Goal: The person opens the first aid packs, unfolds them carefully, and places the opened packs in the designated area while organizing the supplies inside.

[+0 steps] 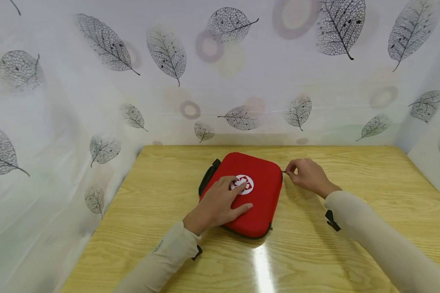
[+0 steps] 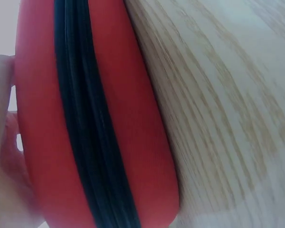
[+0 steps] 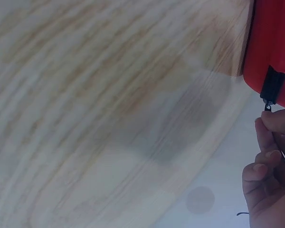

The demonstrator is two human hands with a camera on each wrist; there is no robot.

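A red zippered first-aid case with a white round emblem lies flat on the wooden table. My left hand rests on its lid with the fingers spread, partly covering the emblem. At the case's far right corner my right hand pinches a zipper pull between thumb and fingertips. The dark zipper runs round the case's side, close up in the left wrist view. Another zipper slider shows at the near right corner. A black handle sticks out on the left side.
The light wooden table carries the case near its middle. Behind and to the left hangs a pale curtain printed with dark leaves. A bright reflection lies on the tabletop in front of the case.
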